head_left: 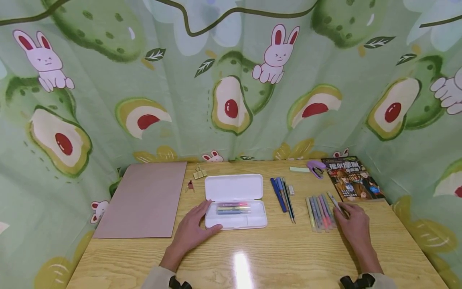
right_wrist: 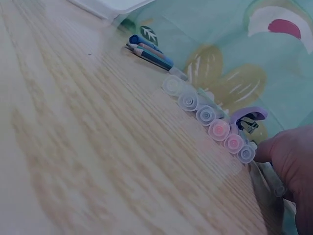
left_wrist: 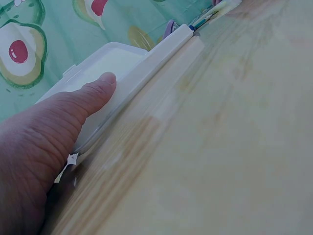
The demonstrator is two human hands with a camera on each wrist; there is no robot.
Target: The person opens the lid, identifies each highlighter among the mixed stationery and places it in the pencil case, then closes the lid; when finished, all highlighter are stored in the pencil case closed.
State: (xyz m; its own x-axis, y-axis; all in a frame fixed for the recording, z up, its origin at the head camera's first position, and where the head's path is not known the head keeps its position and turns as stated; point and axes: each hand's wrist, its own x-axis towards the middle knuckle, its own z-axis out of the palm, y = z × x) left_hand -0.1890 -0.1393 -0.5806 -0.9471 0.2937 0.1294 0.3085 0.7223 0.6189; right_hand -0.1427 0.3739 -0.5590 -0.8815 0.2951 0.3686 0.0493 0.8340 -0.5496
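Observation:
A white pencil case (head_left: 231, 223) lies with its lid (head_left: 234, 188) folded back. Three colored markers (head_left: 234, 207) rest inside its tray. My left hand (head_left: 195, 226) rests at the case's left end, its thumb (left_wrist: 100, 93) laid straight over the front rim and its fingers along the left side. With my right hand (head_left: 353, 224) I pinch a slim grey marker (head_left: 335, 201), tilted beside the right end of a row of translucent markers (head_left: 319, 212). The row's round ends (right_wrist: 219, 129) face the right wrist camera.
Left of the case lie a mauve board (head_left: 144, 200), a gold binder clip (head_left: 199, 172) and a small red clip (head_left: 190, 185). Pens and pencils (head_left: 283, 196) and an eraser (head_left: 291, 190) lie mid-right. Behind are a pale green strip (head_left: 299, 169), a purple stapler (head_left: 316, 168) and a book (head_left: 351, 178).

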